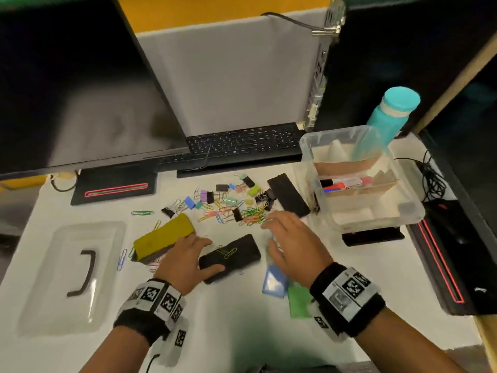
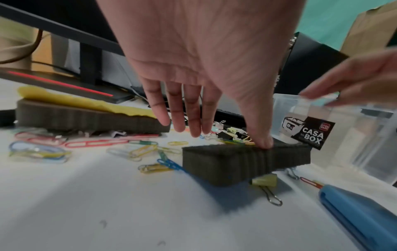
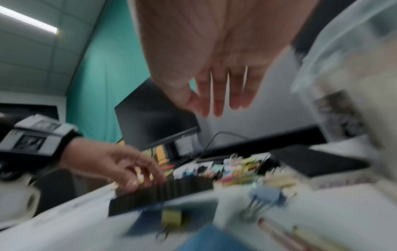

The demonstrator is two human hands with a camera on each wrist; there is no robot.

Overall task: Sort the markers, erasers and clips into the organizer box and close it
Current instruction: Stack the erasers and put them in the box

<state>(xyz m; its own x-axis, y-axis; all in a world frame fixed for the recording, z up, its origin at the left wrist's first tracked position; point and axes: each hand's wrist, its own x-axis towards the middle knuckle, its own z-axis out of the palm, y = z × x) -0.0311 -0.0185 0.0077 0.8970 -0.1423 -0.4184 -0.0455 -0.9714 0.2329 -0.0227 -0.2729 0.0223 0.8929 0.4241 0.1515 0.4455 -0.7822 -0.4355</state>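
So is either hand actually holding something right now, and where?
The left hand has the black eraser by its near end, thumb on one edge; whether it grips or only touches is unclear. The right hand hovers open, holding nothing.

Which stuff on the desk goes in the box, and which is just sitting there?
For the job:
organizer box
lid
markers
black eraser
yellow-topped eraser
paper clips
binder clips

Just lying about:
keyboard
monitor
teal bottle
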